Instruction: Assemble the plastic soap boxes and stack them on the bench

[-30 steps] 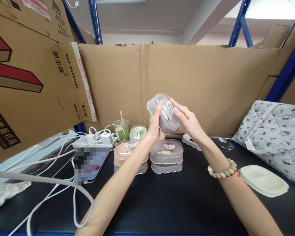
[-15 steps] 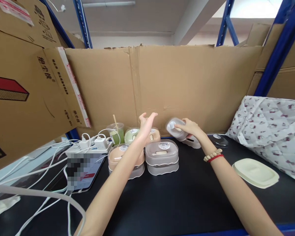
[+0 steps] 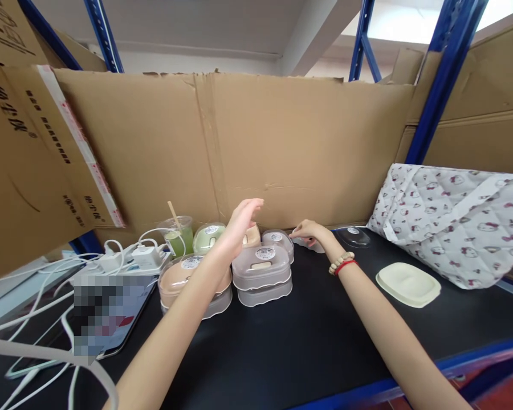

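Observation:
My left hand [image 3: 242, 217] hovers open above the back row of small plastic boxes, fingers stretched toward the cardboard wall. My right hand [image 3: 308, 230] rests low on the black table just right of a clear grey box [image 3: 279, 241] that now stands at the back; its fingers are loosely spread and hold nothing. In front stand a grey stacked box [image 3: 262, 274] and a peach-lidded box [image 3: 187, 279]. A pale green box [image 3: 207, 236] and a peach box [image 3: 252, 234] sit behind them. A bead bracelet and red cord circle my right wrist.
A cardboard wall [image 3: 248, 148] closes the back. A green drink cup [image 3: 177, 234], a power strip with chargers [image 3: 130, 257] and white cables lie at left beside a tablet [image 3: 106, 310]. A cream lid [image 3: 408, 283], a clear lid [image 3: 353, 236] and a patterned bag [image 3: 457, 228] sit at right.
The clear grey box, held up in both hands a second ago, went down with my right hand to the back row and was let go. My left hand released it earlier and stays raised.

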### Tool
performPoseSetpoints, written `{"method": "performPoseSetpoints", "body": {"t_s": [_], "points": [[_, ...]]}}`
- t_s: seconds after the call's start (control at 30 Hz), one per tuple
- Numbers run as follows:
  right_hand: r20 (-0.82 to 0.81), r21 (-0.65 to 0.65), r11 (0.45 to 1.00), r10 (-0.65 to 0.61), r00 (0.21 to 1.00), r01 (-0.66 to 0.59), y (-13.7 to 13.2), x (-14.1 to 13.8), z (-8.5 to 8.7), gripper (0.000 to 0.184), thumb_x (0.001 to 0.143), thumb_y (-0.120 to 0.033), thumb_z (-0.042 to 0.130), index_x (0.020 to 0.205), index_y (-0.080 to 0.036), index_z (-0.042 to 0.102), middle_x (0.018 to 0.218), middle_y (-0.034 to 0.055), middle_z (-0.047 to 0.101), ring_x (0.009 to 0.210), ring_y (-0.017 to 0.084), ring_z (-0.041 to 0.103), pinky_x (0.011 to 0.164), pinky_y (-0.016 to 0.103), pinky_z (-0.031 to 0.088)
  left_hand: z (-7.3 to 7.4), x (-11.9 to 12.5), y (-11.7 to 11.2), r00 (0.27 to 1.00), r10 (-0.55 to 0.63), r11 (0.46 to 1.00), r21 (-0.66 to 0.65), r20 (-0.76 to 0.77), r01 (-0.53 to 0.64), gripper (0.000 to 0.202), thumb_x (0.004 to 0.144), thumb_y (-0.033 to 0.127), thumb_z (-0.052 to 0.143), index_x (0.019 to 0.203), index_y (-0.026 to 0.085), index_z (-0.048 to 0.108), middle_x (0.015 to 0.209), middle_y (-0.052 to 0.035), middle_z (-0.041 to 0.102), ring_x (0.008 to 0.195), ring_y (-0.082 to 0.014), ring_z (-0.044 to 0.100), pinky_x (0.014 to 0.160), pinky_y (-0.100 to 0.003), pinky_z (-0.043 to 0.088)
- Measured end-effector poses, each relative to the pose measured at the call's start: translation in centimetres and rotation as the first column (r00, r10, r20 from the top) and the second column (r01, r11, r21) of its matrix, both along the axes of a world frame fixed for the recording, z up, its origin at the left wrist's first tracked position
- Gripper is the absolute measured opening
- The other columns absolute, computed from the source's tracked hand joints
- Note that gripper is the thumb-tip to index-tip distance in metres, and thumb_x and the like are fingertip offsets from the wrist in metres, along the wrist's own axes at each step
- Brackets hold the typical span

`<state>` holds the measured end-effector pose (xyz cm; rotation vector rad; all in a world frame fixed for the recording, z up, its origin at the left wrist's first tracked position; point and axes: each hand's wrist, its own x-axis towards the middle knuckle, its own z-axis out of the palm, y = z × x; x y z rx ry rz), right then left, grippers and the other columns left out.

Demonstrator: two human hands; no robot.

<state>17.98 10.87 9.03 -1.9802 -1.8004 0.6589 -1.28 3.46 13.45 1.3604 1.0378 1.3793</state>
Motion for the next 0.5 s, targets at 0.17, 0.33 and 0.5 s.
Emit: {"method": "performPoseSetpoints", "body": {"t_s": [0.17, 0.33, 0.5], "points": [[0.267, 0.046, 0.999, -0.026, 0.963, 0.014, -0.1, 2.3, -0.5, 0.087, 0.04, -0.017, 0.082, 0.121, -0.027, 0.052, 0.135, 0.0132, 0.045, 0.131, 0.04, 0.03, 0.1, 0.061, 0.028, 0.2, 0.2, -0.5, 0.999, -0.021, 0.999, -0.026, 0.041, 0.022, 0.019, 0.072, 0.035, 0.049, 0.08, 0.02, 0.058, 0.103, -0.0089, 0.064, 0.105, -0.0228, 0.054, 0.088, -0.033, 0.04], [0.308, -0.027, 1.0, 0.019, 0.951, -0.012, -0.4, 3.9, -1.3, 0.08, 0.049, -0.024, 0.078, 0.124, -0.022, 0.05, 0.129, 0.0139, 0.05, 0.119, 0.034, 0.048, 0.094, 0.048, 0.042, 0.0, 0.3, -0.7, 0.982, -0.189, 0.976, -0.11, 0.024, 0.19, 0.024, 0.079, 0.035, 0.044, 0.086, 0.018, 0.06, 0.1, -0.0097, 0.065, 0.095, -0.0209, 0.06, 0.086, -0.033, 0.044], [0.251, 0.122, 0.991, 0.016, 0.968, -0.048, -2.0, 3.3, 3.0, 0.091, 0.055, -0.042, 0.076, 0.135, -0.021, 0.038, 0.132, 0.0149, 0.044, 0.12, 0.031, 0.045, 0.097, 0.042, 0.04, -0.7, 0.8, -0.3, 0.994, -0.107, 0.977, -0.181, 0.025, 0.11, 0.059, 0.073, 0.042, 0.063, 0.123, 0.015, 0.046, 0.121, -0.0179, 0.056, 0.104, -0.0243, 0.058, 0.088, -0.034, 0.046]]}}
